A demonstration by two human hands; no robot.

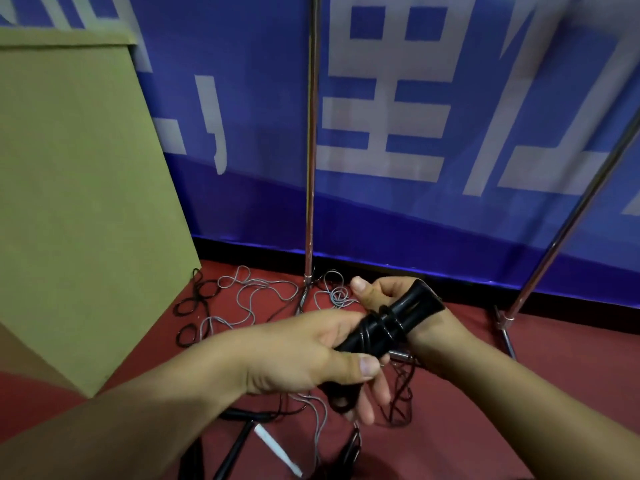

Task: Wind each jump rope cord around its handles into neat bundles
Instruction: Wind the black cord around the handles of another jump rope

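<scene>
We grip the black handles (384,323) in both hands, left hand (311,355) and right hand (388,292) curled round them, black cord (382,329) wound about.

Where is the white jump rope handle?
In the head view, the white handle lies on the red floor at the bottom, below the left hand, beside black handles.

The person's two forearms are bare, no sleeves reach them, and both hands, left hand (304,355) and right hand (391,299), are ungloved.
</scene>
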